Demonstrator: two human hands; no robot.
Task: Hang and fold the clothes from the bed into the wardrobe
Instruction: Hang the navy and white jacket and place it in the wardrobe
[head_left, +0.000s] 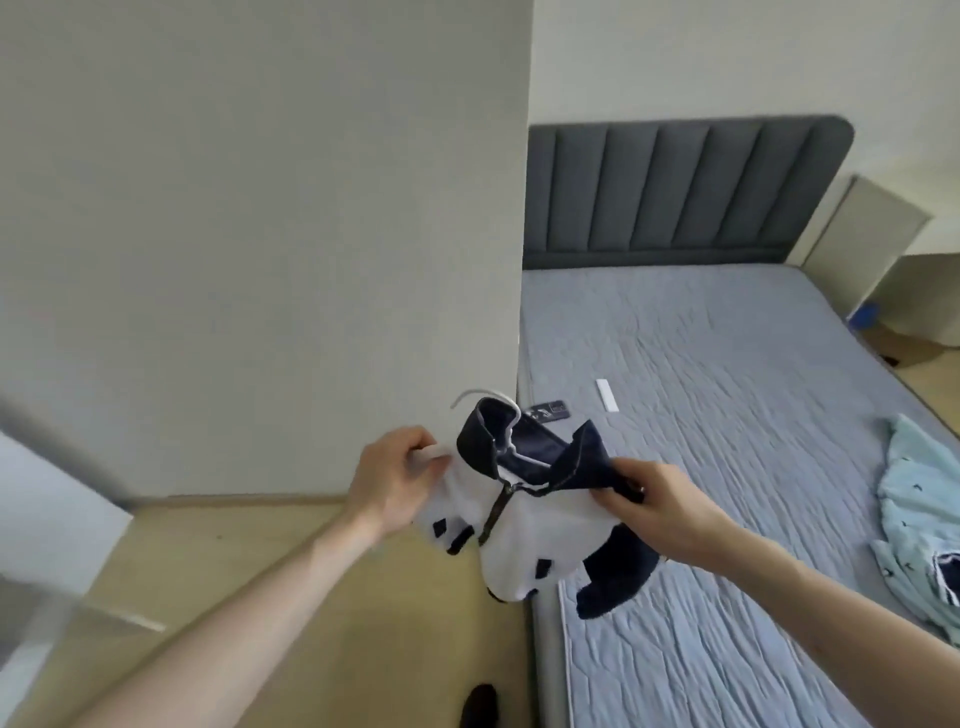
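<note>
Clothes here mean first a small white fleece jacket with navy collar, navy sleeve and dark patches, held in the air over the near left corner of the grey quilted bed. It sits on a white plastic hanger whose hook rises on the far side of the collar. The left hand pinches the white shoulder with curled fingers and thumb, seemingly over the hanger's arm. The right hand grips the navy collar edge on the opposite shoulder.

The jacket looks light and very soft; it sags between the two hands and its navy sleeve droops to the mattress. Such cloth probably slides off a smooth hanger easily, so holding both shoulders where the hanger supports them seems soundest, or the hook once the collar is settled.

A pale blue patterned garment lies crumpled at the bed's right edge, still to be done. A slim white bar-shaped object and a small dark flat object lie further up the mattress.
</note>
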